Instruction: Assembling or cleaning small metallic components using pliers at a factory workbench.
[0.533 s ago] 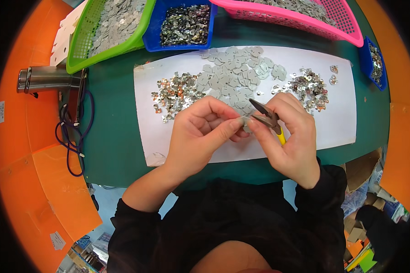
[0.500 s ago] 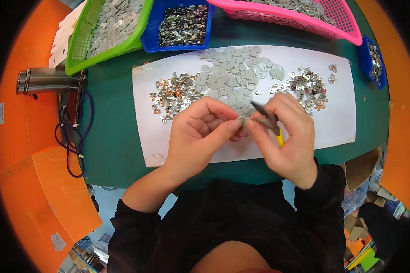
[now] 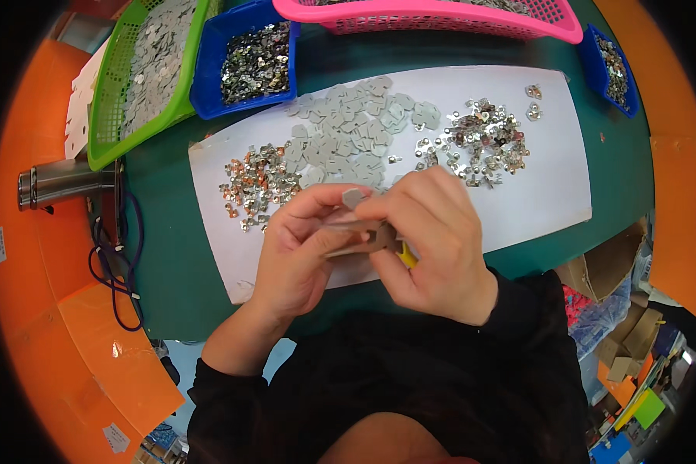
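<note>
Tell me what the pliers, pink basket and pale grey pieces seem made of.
Pliers: probably dull metal, from their greyish tone; yellow handle likely plastic-coated, from its bright colour. Pink basket: likely glossy moulded plastic, from its shiny, perforated wall. Pale grey pieces: thin, mostly matte, perhaps plastic or fibreboard; the even colour settles neither.

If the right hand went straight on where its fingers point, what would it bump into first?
Most likely the small flat grey piece at the left hand, though contact and depth there are unclear.
</note>
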`<control>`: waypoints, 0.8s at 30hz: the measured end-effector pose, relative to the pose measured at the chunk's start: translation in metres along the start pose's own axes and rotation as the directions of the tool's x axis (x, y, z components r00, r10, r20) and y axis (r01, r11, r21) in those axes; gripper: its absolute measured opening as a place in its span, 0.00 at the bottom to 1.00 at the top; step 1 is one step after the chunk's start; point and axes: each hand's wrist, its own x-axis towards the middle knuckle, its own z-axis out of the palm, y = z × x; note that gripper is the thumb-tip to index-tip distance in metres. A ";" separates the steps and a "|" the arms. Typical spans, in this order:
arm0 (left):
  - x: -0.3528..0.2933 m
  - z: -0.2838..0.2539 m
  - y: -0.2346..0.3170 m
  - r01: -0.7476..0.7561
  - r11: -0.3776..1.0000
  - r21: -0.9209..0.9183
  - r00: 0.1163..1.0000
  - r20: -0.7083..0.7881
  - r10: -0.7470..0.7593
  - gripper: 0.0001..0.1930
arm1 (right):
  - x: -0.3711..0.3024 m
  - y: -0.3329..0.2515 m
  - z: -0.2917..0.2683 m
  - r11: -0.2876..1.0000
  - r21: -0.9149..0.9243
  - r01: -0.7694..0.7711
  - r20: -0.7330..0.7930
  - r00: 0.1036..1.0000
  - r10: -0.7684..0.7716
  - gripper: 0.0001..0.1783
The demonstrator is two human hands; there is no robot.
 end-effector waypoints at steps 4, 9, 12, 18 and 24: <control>0.008 -0.024 0.001 0.036 0.985 -0.170 0.997 0.067 -0.025 0.08 | -0.005 0.004 -0.017 0.977 0.187 -0.099 0.094 0.992 0.083 0.20; 0.008 -0.022 0.014 -0.074 0.985 -0.158 0.996 -0.070 0.064 0.06 | -0.011 0.037 -0.084 0.930 -0.273 -0.247 -0.069 0.969 0.237 0.09; 0.008 -0.015 0.009 -0.037 0.997 -0.061 0.996 -0.080 0.032 0.09 | -0.024 0.046 -0.097 0.912 -0.297 -0.283 -0.010 0.956 0.293 0.10; 0.005 -0.009 0.002 0.031 0.990 0.136 0.999 0.014 -0.033 0.12 | -0.031 0.059 -0.082 0.887 -0.436 -0.151 0.046 0.981 0.189 0.12; 0.003 -0.009 0.006 0.073 0.984 0.160 0.997 0.023 -0.078 0.13 | -0.016 0.044 -0.068 0.956 -0.192 -0.221 -0.011 0.975 0.223 0.07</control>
